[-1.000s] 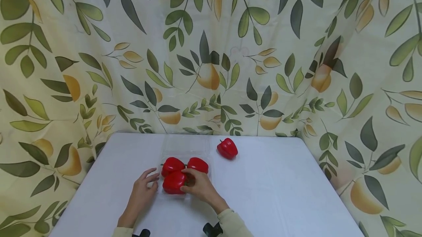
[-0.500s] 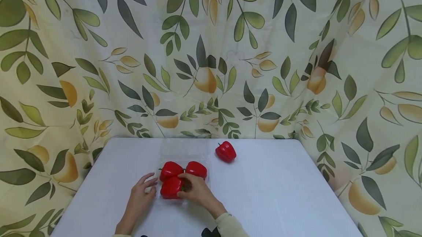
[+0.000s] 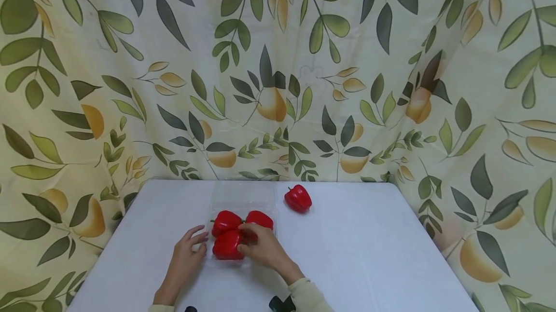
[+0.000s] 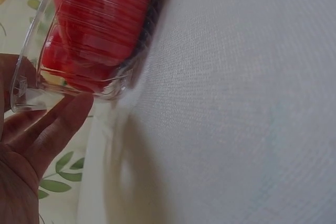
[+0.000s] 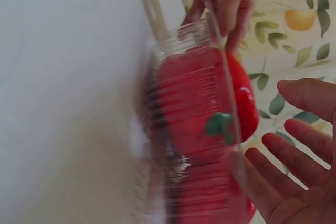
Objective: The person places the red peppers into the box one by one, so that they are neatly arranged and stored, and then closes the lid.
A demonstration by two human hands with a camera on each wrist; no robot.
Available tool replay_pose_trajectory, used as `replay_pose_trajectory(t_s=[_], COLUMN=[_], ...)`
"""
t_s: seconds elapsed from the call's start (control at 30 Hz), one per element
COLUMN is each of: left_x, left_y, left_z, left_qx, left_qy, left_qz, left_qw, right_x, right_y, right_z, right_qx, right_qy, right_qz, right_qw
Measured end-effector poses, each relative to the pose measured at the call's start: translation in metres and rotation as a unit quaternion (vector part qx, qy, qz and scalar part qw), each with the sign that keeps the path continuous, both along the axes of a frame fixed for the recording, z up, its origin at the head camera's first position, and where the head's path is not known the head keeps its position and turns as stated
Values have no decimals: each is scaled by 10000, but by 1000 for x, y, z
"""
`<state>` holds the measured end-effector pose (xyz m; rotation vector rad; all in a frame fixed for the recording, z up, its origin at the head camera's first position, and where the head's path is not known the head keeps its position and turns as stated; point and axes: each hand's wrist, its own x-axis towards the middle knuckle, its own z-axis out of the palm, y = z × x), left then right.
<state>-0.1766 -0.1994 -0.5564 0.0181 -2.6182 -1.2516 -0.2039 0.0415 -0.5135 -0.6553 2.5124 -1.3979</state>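
Observation:
A clear plastic clamshell box (image 3: 243, 201) lies on the table with three red bell peppers inside: a front pepper (image 3: 226, 245), a back left pepper (image 3: 226, 224) and a back right pepper (image 3: 261, 218). My right hand (image 3: 262, 248) hovers at the front pepper's right end; in the right wrist view its fingers (image 5: 294, 161) are spread, and a green stem (image 5: 219, 124) shows through the ribbed wall. On the box's left side is my left hand (image 3: 184, 258), its fingertips (image 4: 81, 103) against the corner of the plastic in the left wrist view.
A fourth red bell pepper (image 3: 298, 198) lies on the white table (image 3: 356, 235), right of the box near the back edge. Behind the table hangs a leaf-and-fruit patterned curtain (image 3: 278, 100). A dark wrist mount (image 3: 282, 303) sits by the right sleeve.
The front pepper's green stem, seen beside my right fingers earlier, no longer shows in the head view. My right fingers have shifted slightly; the left hand stays by the box.

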Motion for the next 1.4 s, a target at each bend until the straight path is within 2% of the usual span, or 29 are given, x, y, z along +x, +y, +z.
replay_pose_trajectory(t_s=[0.07,0.23,0.43,0.63,0.93,1.17,1.4], left_x=[0,-1,-1,-1,0,0,1], left_y=[0,-2,-3,-3,-4,-3,-2], left_z=[0,0,0,-1,-2,0,-2], left_qx=[41,3,-53,-87,-77,-50,-7], left_qy=[-75,14,-51,175,241,218,193], left_qz=[-1,-3,31,-6,-54,-69,-101], left_qw=[10000,10000,10000,9998,9997,9997,9998], right_x=[0,-2,-2,-2,-6,-10,-12], right_y=[1,6,14,22,35,47,61], right_z=[6,18,33,42,46,41,35], right_qx=[-76,-197,-504,-587,-579,-564,-425], right_qy=[3,178,152,305,382,363,272], right_qz=[-29,-69,-60,-163,-447,-602,-925], right_qw=[10000,9996,9986,9977,9966,9959,9944])
